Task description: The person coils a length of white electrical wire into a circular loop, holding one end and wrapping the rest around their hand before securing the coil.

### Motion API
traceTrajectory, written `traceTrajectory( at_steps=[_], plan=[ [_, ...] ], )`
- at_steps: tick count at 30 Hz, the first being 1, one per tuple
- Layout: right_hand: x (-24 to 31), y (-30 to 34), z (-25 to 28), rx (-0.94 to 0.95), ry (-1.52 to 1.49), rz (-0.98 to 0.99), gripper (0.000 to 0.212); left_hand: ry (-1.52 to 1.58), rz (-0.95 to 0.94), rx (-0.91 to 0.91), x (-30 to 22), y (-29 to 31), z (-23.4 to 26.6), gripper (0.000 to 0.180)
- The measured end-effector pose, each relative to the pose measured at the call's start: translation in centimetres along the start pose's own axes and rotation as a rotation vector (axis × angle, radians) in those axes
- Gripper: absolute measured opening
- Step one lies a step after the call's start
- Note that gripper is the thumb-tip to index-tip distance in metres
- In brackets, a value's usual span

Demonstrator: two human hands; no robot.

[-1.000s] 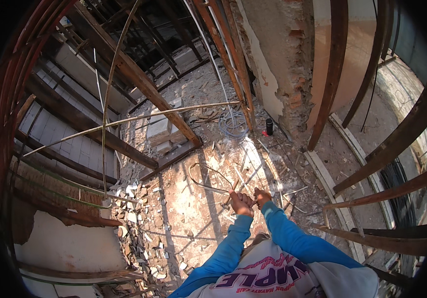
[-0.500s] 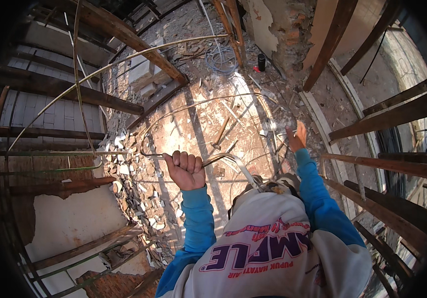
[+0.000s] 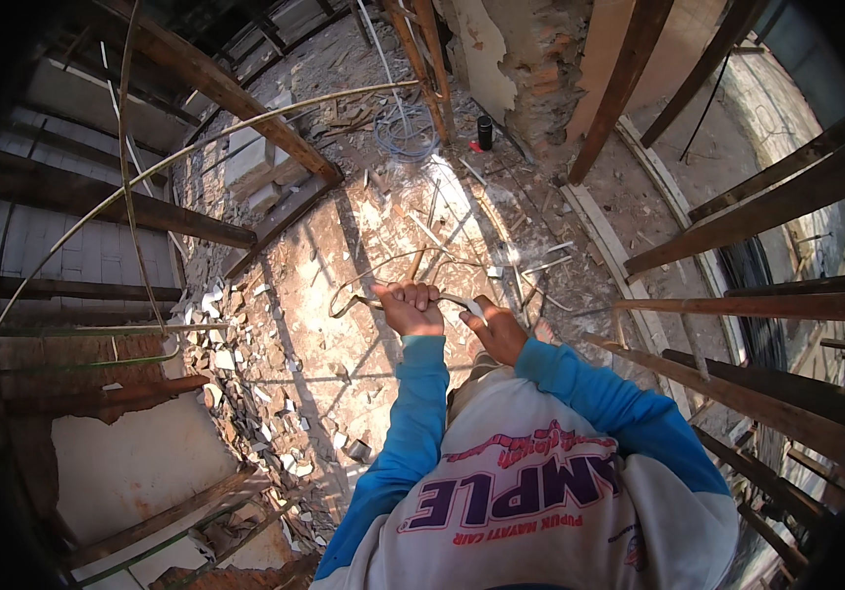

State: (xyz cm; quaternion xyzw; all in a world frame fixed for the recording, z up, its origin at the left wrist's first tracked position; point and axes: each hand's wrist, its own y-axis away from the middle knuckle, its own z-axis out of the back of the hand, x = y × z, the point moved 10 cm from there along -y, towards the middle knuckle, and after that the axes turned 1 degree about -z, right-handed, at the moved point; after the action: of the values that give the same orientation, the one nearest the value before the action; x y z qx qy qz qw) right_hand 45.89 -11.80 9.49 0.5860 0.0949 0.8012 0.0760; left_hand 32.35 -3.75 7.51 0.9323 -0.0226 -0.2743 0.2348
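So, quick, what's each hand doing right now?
Left hand: closed, holding a thin bent strip.
Right hand: closed, apparently around the pale part of that same strip.

Two hands (image 3: 410,308) (image 3: 501,332), two sleeves (image 3: 420,388) (image 3: 594,393), one shirt (image 3: 530,462), one bent strip (image 3: 457,300), one cable coil (image 3: 405,147), one black cylinder (image 3: 484,132).

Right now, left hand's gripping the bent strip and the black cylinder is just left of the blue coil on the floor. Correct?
One fix: the black cylinder is to the right of the blue coil, as the head view shows. The left hand does grip the bent strip.
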Motion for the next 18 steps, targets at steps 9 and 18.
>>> traceTrajectory(
  at_steps=[9,18],
  plan=[
    [-1.3,0.2,0.8,-0.141,-0.016,-0.024,0.031,-0.268,0.029,-0.36,2.0,-3.1,4.6,0.051],
    [-5.3,-2.1,-3.7,0.185,-0.572,-0.256,0.026,-0.318,0.109,-0.611,2.5,-4.6,9.8,0.052]
  ],
)
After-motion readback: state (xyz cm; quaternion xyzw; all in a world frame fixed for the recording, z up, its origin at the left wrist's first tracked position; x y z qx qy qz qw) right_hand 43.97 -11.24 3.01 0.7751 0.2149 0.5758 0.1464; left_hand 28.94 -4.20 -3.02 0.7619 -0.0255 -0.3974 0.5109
